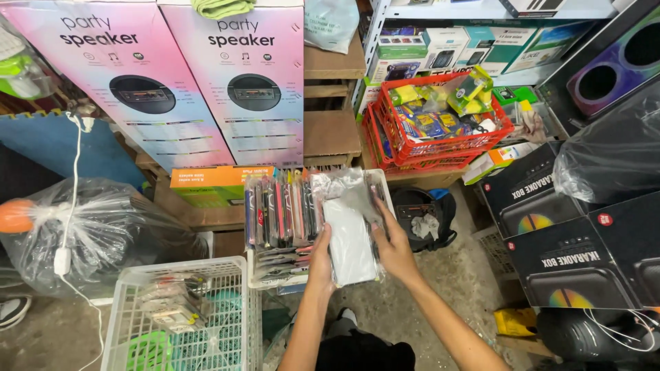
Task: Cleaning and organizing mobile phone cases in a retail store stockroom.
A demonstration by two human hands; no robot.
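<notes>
Cluttered stockroom, fingers [385, 220] around packet [350, 240]

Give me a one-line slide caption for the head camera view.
Both hands, left hand and right hand, hold a clear-wrapped white packet over a tray of upright packets, beside a white basket.

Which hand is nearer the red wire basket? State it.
Right. The right hand grips the right edge of the white plastic-wrapped packet, below and left of the red wire basket. The left hand holds the packet's left edge, farther away.
</notes>
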